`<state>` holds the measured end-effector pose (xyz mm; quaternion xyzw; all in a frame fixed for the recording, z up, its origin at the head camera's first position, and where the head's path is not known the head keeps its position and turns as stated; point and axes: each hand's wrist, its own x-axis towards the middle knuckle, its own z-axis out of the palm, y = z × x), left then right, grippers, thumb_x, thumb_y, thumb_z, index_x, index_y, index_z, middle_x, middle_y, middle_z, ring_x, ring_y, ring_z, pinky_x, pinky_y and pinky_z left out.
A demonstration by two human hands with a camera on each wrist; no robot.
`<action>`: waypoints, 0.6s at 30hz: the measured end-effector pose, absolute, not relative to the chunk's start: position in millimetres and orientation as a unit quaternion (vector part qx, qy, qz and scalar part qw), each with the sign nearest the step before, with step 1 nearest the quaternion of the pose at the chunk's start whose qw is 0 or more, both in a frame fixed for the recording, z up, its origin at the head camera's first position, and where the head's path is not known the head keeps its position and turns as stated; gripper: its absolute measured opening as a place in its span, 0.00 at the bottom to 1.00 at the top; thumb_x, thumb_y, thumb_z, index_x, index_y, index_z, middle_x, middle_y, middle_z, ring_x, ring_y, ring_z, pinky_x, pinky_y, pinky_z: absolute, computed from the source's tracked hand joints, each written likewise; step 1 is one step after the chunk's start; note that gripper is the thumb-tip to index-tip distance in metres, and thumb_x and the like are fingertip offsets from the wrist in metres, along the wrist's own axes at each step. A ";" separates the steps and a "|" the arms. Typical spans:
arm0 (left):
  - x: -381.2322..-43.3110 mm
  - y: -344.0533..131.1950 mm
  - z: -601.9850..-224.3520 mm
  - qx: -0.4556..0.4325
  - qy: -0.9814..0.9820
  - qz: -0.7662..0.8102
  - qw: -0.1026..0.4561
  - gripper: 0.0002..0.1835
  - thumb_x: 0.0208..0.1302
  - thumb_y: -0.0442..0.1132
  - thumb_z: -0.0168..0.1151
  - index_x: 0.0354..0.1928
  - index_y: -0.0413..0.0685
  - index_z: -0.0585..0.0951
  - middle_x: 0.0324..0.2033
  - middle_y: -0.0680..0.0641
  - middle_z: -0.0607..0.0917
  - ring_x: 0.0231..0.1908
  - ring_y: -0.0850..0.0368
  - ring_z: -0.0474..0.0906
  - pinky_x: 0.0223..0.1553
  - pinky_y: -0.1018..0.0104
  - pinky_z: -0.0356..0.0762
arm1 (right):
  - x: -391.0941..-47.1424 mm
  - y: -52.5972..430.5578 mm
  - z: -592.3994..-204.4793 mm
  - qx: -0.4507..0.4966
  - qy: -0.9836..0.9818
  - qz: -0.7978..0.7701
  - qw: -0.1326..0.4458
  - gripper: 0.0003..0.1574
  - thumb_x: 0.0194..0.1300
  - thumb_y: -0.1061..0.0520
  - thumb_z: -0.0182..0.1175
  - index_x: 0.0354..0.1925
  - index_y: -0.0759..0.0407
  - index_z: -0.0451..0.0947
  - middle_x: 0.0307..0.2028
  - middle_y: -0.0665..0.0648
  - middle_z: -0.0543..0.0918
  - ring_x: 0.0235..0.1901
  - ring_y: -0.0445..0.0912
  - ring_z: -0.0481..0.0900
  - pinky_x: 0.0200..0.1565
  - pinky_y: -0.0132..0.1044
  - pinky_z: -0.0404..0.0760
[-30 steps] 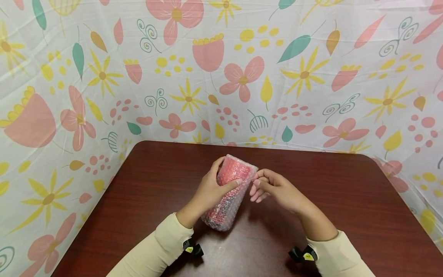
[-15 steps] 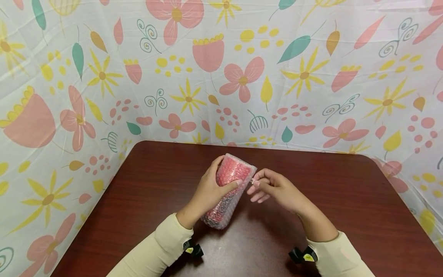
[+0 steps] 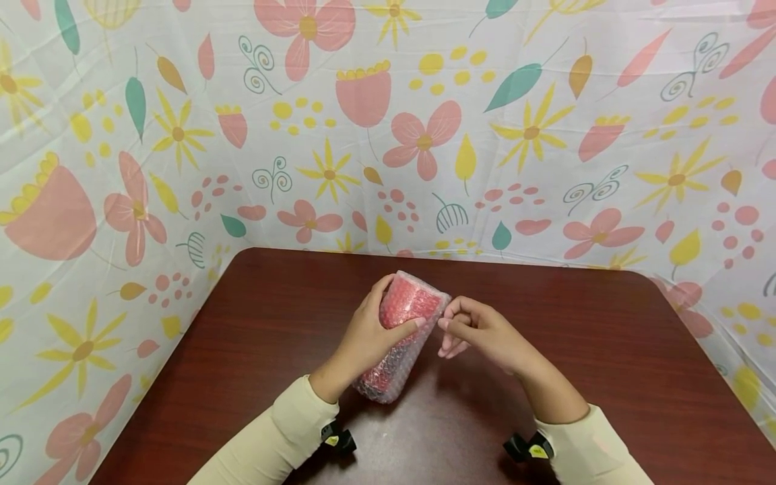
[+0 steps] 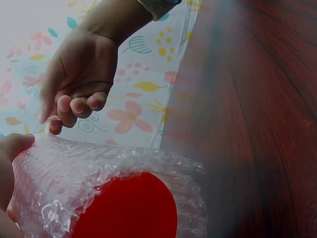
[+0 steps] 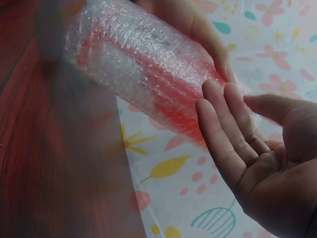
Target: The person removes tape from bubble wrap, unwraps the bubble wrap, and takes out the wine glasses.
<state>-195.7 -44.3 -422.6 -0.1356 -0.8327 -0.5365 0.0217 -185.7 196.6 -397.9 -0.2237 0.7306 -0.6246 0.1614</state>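
A red cylinder-like object in bubble wrap (image 3: pixel 403 337) is held tilted above the table, its far end leaning right. My left hand (image 3: pixel 370 330) grips it from the left, thumb across the front. In the left wrist view, its red round end (image 4: pixel 131 208) shows through the open wrap. At the wrap's upper right edge, my right hand (image 3: pixel 479 330) pinches a small translucent strip, apparently clear tape (image 4: pixel 48 127), between thumb and forefinger. The other fingers (image 5: pixel 225 129) of that hand are extended beside the wrap. Most of the strip is hidden by the fingertips.
The dark red-brown wooden table (image 3: pixel 273 303) lies beneath both hands. A white cloth with a floral print (image 3: pixel 376 168) hangs behind it and along its sides. Black camera straps (image 3: pixel 529 446) sit at both wrists.
The right hand has shifted slightly at the wrap's edge, its thumb and forefinger closing together on the strip. The left hand and the wrapped object are almost still.
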 end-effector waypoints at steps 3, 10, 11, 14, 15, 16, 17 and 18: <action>-195.6 -44.0 -423.1 -0.139 -0.834 -0.533 0.025 0.49 0.56 0.61 0.74 0.76 0.68 0.58 0.66 0.51 0.73 0.55 0.54 0.77 0.53 0.55 0.80 | -184.8 195.8 -396.9 -0.222 0.732 -0.624 0.161 0.14 0.77 0.60 0.53 0.47 0.73 0.67 0.28 0.69 0.83 0.32 0.58 0.89 0.37 0.50 0.88; -195.5 -43.9 -424.1 -0.148 -0.828 -0.541 0.023 0.49 0.55 0.60 0.75 0.75 0.71 0.58 0.67 0.53 0.72 0.56 0.54 0.76 0.55 0.52 0.80 | -183.8 194.8 -395.8 -0.226 0.731 -0.619 0.176 0.14 0.78 0.63 0.46 0.49 0.77 0.65 0.35 0.73 0.84 0.36 0.55 0.90 0.40 0.52 0.88; -195.8 -43.8 -424.6 -0.148 -0.828 -0.540 0.024 0.49 0.55 0.60 0.75 0.75 0.71 0.58 0.68 0.53 0.72 0.57 0.53 0.76 0.55 0.52 0.79 | -183.8 194.6 -395.6 -0.226 0.732 -0.618 0.177 0.14 0.78 0.63 0.45 0.49 0.77 0.65 0.36 0.74 0.84 0.36 0.54 0.90 0.41 0.52 0.87; -196.4 -43.7 -425.8 -0.147 -0.830 -0.537 0.024 0.49 0.55 0.60 0.75 0.76 0.69 0.58 0.68 0.53 0.71 0.57 0.53 0.76 0.56 0.52 0.79 | -183.5 194.2 -395.6 -0.224 0.734 -0.616 0.177 0.13 0.78 0.63 0.45 0.50 0.76 0.66 0.37 0.74 0.85 0.37 0.53 0.90 0.42 0.55 0.86; -196.6 -43.6 -426.0 -0.147 -0.831 -0.536 0.025 0.50 0.55 0.60 0.75 0.76 0.69 0.58 0.68 0.53 0.71 0.57 0.53 0.76 0.56 0.52 0.79 | -183.4 194.1 -395.6 -0.224 0.735 -0.615 0.177 0.13 0.78 0.63 0.45 0.50 0.76 0.66 0.38 0.74 0.85 0.37 0.54 0.90 0.42 0.57 0.86; -196.7 -43.5 -426.1 -0.147 -0.832 -0.534 0.026 0.50 0.55 0.61 0.74 0.76 0.68 0.58 0.68 0.53 0.71 0.57 0.53 0.76 0.56 0.52 0.79 | -183.4 193.9 -395.7 -0.224 0.736 -0.614 0.176 0.13 0.78 0.63 0.45 0.50 0.75 0.67 0.38 0.74 0.85 0.38 0.54 0.90 0.43 0.58 0.86; -196.8 -43.4 -426.2 -0.148 -0.833 -0.532 0.027 0.50 0.55 0.61 0.74 0.76 0.67 0.58 0.68 0.53 0.71 0.57 0.53 0.76 0.56 0.51 0.79 | -183.4 193.9 -395.9 -0.223 0.736 -0.614 0.176 0.13 0.78 0.63 0.45 0.50 0.75 0.67 0.38 0.74 0.85 0.38 0.55 0.90 0.43 0.58 0.85; -196.9 -43.5 -426.4 -0.149 -0.833 -0.532 0.027 0.50 0.55 0.61 0.74 0.76 0.67 0.58 0.68 0.53 0.71 0.57 0.53 0.76 0.56 0.51 0.79 | -183.3 193.9 -396.0 -0.223 0.737 -0.614 0.176 0.13 0.78 0.63 0.45 0.50 0.75 0.67 0.38 0.74 0.85 0.38 0.56 0.90 0.43 0.59 0.85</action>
